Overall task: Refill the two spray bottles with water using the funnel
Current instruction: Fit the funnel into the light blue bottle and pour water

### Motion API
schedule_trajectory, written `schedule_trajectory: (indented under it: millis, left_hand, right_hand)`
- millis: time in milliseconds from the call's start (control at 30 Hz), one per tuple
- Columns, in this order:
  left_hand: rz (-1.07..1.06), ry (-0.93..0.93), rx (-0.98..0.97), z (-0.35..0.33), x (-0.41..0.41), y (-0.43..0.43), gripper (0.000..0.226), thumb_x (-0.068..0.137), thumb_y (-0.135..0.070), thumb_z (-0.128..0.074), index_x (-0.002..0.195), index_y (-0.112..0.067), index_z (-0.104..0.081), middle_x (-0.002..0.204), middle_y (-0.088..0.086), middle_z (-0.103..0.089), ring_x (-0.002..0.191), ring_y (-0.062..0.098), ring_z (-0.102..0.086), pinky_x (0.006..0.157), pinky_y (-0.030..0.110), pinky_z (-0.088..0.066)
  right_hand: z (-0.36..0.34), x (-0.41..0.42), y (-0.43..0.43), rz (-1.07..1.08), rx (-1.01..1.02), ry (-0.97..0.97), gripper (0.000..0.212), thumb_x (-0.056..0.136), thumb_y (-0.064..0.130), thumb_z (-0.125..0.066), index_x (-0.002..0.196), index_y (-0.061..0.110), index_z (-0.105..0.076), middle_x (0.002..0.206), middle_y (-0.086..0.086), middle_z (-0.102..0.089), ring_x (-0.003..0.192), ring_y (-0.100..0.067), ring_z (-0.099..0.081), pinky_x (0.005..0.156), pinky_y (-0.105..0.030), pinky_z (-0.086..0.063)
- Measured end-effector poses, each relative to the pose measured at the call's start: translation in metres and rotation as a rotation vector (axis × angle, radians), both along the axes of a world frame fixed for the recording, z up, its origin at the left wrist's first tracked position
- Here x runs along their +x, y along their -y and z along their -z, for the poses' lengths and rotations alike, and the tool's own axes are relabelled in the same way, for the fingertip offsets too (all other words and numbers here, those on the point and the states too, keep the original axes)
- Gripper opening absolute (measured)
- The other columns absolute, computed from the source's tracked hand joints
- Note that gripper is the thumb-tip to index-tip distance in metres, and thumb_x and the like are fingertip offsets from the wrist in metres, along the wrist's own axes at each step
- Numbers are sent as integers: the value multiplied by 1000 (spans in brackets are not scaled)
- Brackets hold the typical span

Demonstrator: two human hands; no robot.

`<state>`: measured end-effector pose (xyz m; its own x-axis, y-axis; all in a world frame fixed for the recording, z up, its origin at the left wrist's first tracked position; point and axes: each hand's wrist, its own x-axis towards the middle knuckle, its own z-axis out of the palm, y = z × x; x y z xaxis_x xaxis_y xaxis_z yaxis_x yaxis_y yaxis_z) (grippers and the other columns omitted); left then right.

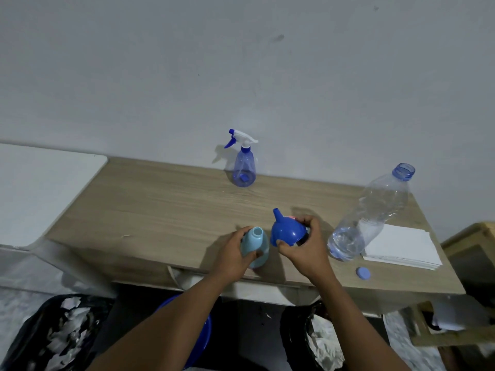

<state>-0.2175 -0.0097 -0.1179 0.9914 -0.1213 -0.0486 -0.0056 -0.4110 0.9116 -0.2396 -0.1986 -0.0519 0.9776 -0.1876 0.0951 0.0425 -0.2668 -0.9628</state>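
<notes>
- Below the front edge of the bench [150,207], nearer than the light blue bottle [256,243], a blue basin [199,330] and black bags of paper scraps [53,336] are sitting on the floor.
- The light blue bottle is standing upright close to that front edge, its long axis vertical and its open neck facing up. The left hand [234,255] is curling around its body.
- Just right of the bottle, the right hand [308,249] is gripping the blue funnel [286,232] by its bowl. The spout is pointing up and away, tilting slightly left.
- Further right, a blue cap [363,273] is lying flat by the front edge.
- Behind the cap, an uncapped clear water bottle [372,215] is standing beside a stack of white paper [404,247].
- Well behind the light blue bottle, by the wall, a blue spray bottle [243,167] is standing upright with its nozzle pointing left. Bare bench is lying between the two.
</notes>
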Motion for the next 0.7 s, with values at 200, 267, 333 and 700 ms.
schedule_trajectory:
  millis: [200,267,333,700]
  left_hand:
    - [5,-23,11,-4,-1,-1,60,77,-26,-81,129,-32,-52,121,-16,-61,109,4,-57,81,7,-43]
    - [4,-36,12,-7,-1,-1,59,78,-23,-80,129,-30,-52,118,-15,-60,104,3,-57,72,3,-44]
    - [6,-52,15,-11,-2,-1,60,80,-23,-79,132,-29,-49,116,-17,-58,101,1,-56,67,4,-45]
    - [-7,-106,-23,-7,-3,1,43,79,-12,-76,117,-25,-59,104,-12,-67,92,-2,-64,67,6,-46]
  right_hand:
    - [-14,8,0,-139,-237,43,80,59,19,-86,129,34,-51,121,7,-44,105,-3,-55,87,-24,-55]
    - [-23,12,0,-193,-315,46,91,59,23,-89,138,34,-44,121,11,-43,107,-2,-53,85,-18,-53]
    - [-32,17,-1,-238,-371,44,94,59,31,-88,139,36,-40,123,13,-47,107,-3,-53,83,-19,-51]
    - [-43,23,-23,-367,-481,-59,100,59,54,-88,144,35,-39,140,17,-48,126,-3,-42,103,-23,-39]
